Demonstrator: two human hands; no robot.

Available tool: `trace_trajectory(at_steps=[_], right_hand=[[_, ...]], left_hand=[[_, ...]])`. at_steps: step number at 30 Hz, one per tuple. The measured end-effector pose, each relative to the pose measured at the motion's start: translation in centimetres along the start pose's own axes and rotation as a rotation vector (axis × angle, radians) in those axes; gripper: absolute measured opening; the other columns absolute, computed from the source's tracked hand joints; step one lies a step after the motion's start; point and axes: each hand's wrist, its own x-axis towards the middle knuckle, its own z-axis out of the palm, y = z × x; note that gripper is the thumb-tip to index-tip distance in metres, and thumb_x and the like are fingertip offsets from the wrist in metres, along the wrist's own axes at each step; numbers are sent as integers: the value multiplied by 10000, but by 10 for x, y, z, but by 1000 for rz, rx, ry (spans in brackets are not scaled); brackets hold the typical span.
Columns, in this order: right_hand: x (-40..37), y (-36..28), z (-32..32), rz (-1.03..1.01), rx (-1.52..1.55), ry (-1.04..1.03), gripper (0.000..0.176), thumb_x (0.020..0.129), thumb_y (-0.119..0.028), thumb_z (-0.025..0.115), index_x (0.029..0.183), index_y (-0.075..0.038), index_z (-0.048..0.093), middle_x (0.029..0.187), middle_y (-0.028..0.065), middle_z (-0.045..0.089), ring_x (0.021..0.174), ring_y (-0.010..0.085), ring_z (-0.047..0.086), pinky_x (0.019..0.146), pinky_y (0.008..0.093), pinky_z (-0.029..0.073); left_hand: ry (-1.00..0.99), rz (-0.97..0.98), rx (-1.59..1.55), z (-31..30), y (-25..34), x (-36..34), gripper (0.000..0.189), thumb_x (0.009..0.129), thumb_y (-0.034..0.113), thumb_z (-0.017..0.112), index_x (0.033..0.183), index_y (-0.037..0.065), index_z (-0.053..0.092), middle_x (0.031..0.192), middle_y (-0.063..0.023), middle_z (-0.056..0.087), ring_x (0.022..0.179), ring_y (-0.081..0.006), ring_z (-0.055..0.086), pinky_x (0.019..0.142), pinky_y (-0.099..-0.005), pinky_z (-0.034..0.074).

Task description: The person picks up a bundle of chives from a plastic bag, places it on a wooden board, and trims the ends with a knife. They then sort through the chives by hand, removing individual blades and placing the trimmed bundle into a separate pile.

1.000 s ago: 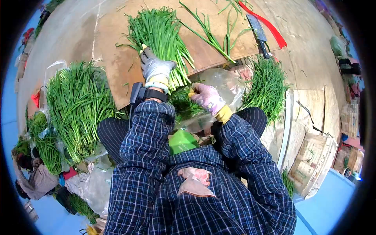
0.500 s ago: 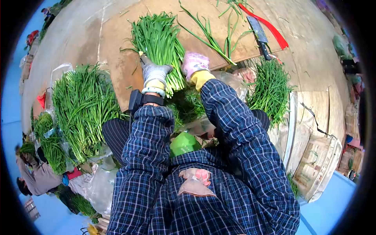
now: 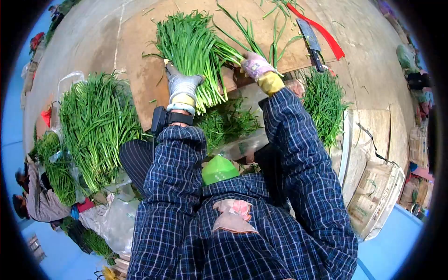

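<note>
Fanning outward, long green stalks (image 3: 189, 49) show pale ends (image 3: 210, 97).

Left hand (image 3: 183, 85), 11 o'clock: most fingers hidden by green bunch (image 3: 186, 49). Right hand (image 3: 257, 67), 1 o'clock: stalk contact too small to tell. Jacket (image 3: 242, 254) cut off at 6. Crate (image 3: 371, 196) print, 4 o'clock, unreadable. Person (image 3: 45, 203) at 8, blurred.

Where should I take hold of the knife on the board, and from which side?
I'd take the knife by its black handle, coming from the wearer's side with the right hand once that is free of the green stalks. The handle points back toward the wearer, while the blade lies flat beyond it, beside the red strip.
</note>
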Motion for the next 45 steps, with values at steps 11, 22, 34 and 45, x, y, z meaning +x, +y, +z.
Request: trace_trajectory(at_steps=[11,22,34,45], right_hand=[[-88,10,73,-82,-6,421,290,847,-226,516,1099,-82,519,940,220,604,869,402,574,746,481,454],[-101,18,141,131,1009,-4,303,874,-211,538,1105,-16,521,765,114,600,657,216,585,589,351,482],[-69,25,65,210,1577,-314,229,914,-258,508,987,-56,586,761,41,570,617,151,529,623,363,523],[-119,15,85,237,1406,-114,221,907,-184,503,1024,-13,580,804,68,616,600,147,578,587,316,540]], left_hand=[[-43,-68,17,-1,3,3,1105,557,226,824,1394,11,135,1424,-241,208,1306,-353,271,1069,-359,288],[-6,1,9,7,-1,8,1110,531,229,832,1382,0,159,1399,-250,256,1298,-354,280,1067,-364,285],[-54,-84,39,0,4,8,1087,545,222,822,1389,36,163,1399,-234,267,1273,-365,322,1044,-384,322],[-33,-28,49,2,4,6,1104,559,240,824,1403,54,136,1416,-229,238,1295,-358,290,1059,-379,303]])
